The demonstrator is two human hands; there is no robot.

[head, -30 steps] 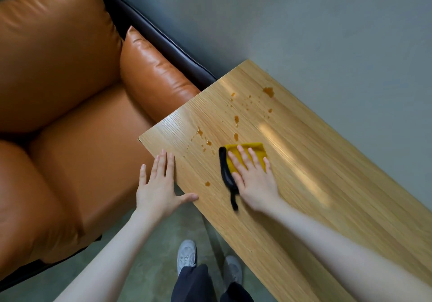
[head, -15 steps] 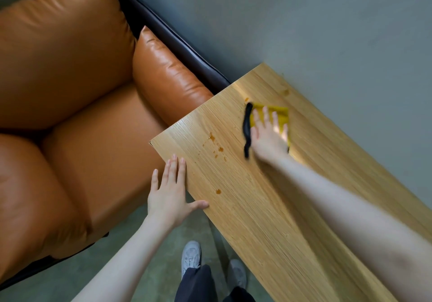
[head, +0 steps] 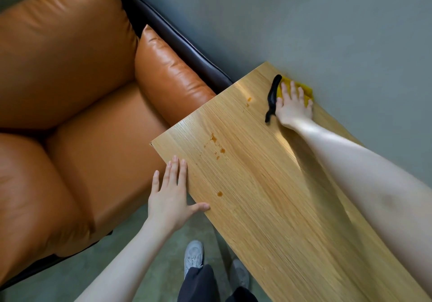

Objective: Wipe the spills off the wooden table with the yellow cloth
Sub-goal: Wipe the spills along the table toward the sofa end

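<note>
On a smooth, pale-grained wooden table, the right hand pressed flat, fingers spread, on a folded yellow cloth at its far corner. Amber drops dotted the table's near edge, beside the flat, open left hand.

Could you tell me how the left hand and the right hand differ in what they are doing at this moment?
The right hand presses flat on the yellow cloth at the table's far edge; the left hand holds nothing. The right arm is stretched far out; the left hand rests at the table's near edge. Both are open-palmed.
</note>
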